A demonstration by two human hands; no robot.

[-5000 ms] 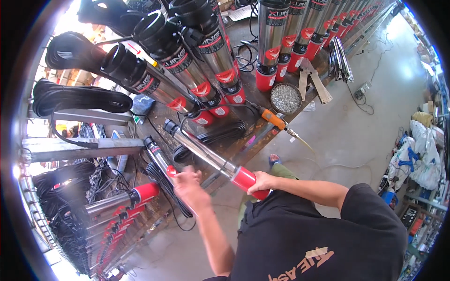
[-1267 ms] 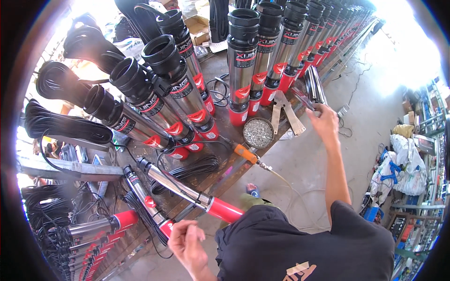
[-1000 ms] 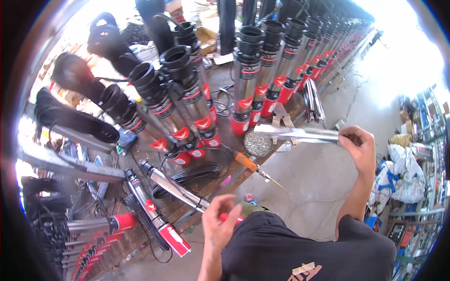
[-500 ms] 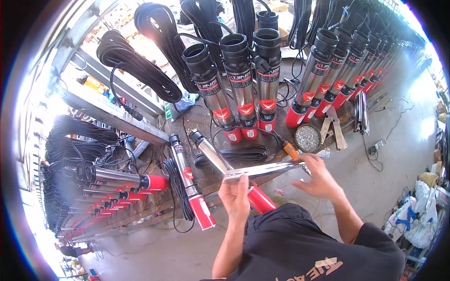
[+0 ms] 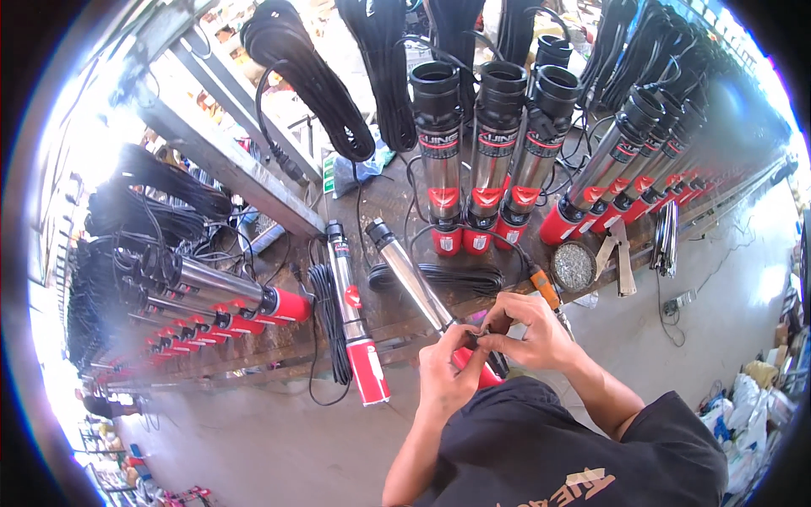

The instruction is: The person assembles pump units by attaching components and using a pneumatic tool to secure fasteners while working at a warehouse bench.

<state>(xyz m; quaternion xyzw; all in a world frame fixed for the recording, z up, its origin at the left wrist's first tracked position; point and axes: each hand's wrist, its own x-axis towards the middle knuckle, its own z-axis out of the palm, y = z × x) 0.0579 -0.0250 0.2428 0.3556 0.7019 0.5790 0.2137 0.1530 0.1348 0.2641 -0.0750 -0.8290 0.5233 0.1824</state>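
My left hand (image 5: 452,372) and my right hand (image 5: 534,334) meet above a pump lying at the bench's front edge. Their fingertips pinch together on something small and dark that I cannot make out. Beneath them, the lying pump (image 5: 414,279) has a shiny steel tube and a red lower end, partly covered by my hands. A dark piece below my fingers is too unclear to name. To the left, a slimmer steel pump (image 5: 345,279) with a red end lies beside a coiled black cable (image 5: 328,317).
Several upright pumps (image 5: 492,160) with black cable coils stand behind. On the right are a bowl of small metal parts (image 5: 574,266), an orange-handled tool (image 5: 543,287) and a bundle of metal strips (image 5: 666,241). A metal post (image 5: 245,182) rises at left beside stacked pumps (image 5: 283,306).
The long shiny metal strip held across my hands no longer shows plainly. My right hand has moved left and closed, its fingertips meeting the left's. The view has shifted left.
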